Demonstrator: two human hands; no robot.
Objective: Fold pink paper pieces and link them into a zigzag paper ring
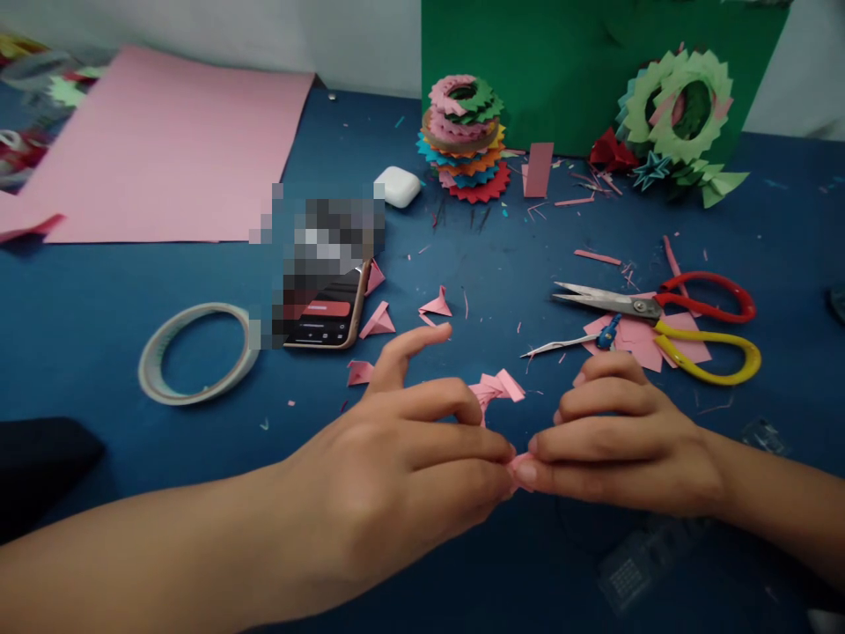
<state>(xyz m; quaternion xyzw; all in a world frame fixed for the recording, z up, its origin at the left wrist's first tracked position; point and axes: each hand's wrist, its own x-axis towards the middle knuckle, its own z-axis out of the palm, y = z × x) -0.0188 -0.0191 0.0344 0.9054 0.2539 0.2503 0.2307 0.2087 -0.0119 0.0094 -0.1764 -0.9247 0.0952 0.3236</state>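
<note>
Between my two hands is a small piece of folded pink paper (521, 460), mostly hidden by the fingers. My left hand (402, 449) pinches it from the left with the fingertips, while one finger sticks up and away. From the right, my right hand (620, 440) grips the same piece between thumb and fingers. Just beyond the fingertips lies a chain of interlocked pink folded pieces (498, 387), partly covered by my left hand. Loose folded pink pieces (378, 320) lie beside the phone, one of them near my left hand's raised finger.
Scissors with red and yellow handles (709, 321) lie over pink paper pieces, with a small thread snipper (574, 343) nearby. A tape roll (150, 365), phone (330, 326), white earbud case (397, 187) and large pink sheet (172, 150) are left. Ringed paper models (466, 136) stand behind.
</note>
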